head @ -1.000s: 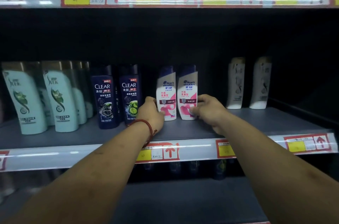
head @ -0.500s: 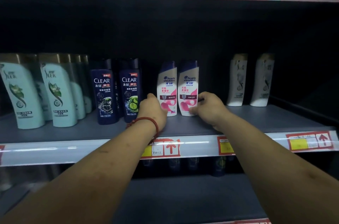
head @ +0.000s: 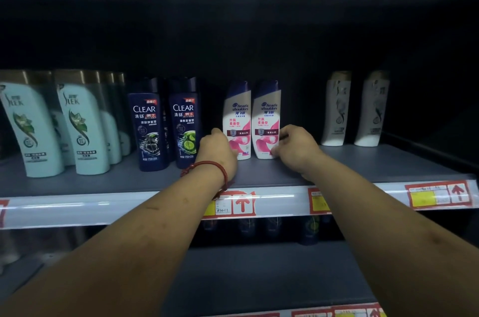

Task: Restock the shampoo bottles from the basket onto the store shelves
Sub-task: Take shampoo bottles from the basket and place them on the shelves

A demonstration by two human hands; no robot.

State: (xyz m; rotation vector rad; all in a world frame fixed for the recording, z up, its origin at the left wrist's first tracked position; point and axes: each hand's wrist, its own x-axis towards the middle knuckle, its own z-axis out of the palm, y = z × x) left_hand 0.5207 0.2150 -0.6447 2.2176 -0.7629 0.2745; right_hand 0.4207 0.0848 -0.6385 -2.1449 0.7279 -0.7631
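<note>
Two white and pink Head & Shoulders bottles stand upright side by side on the grey middle shelf (head: 363, 163). My left hand (head: 216, 150) grips the lower left side of the left bottle (head: 237, 114). My right hand (head: 295, 148) grips the lower right side of the right bottle (head: 267, 114), thumb on its front. A red string bracelet is on my left wrist. No basket is in view.
Two dark blue Clear bottles (head: 166, 124) stand just left of my left hand. Mint Slek bottles (head: 59, 127) fill the far left. Two white bottles (head: 355, 109) stand at the right, with a bare gap before them. Price-label rails (head: 259, 202) edge each shelf. A lower shelf holds dark bottles.
Both hands stay on the two pink bottles. The view has tilted down slightly, so the shelves sit higher in the frame.
</note>
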